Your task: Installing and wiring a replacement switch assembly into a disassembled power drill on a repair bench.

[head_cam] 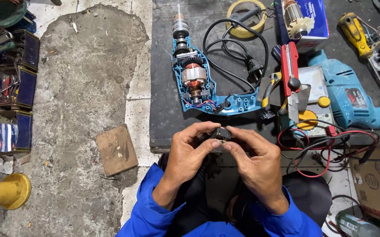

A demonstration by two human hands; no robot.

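Observation:
My left hand (pixel 189 149) and my right hand (pixel 253 160) meet over my lap, both pinching a small black part (pixel 220 133) between their fingertips. Just beyond them, on a dark low table (pixel 163 109), lies an opened blue drill half-shell (pixel 198 81) with its copper-wound armature, gear and chuck exposed. A black power cord (pixel 236 52) loops from the shell to a plug. My blue sleeves show at the bottom of the view.
Yellow tape roll (pixel 242 17), a spare armature (pixel 296 19) on a blue box, a red tool (pixel 291 72), a second blue drill (pixel 352 98), a yellow screwdriver (pixel 359 37) and red and black leads (pixel 326 145) crowd the table's right. A wood block (pixel 116 149) lies on the floor.

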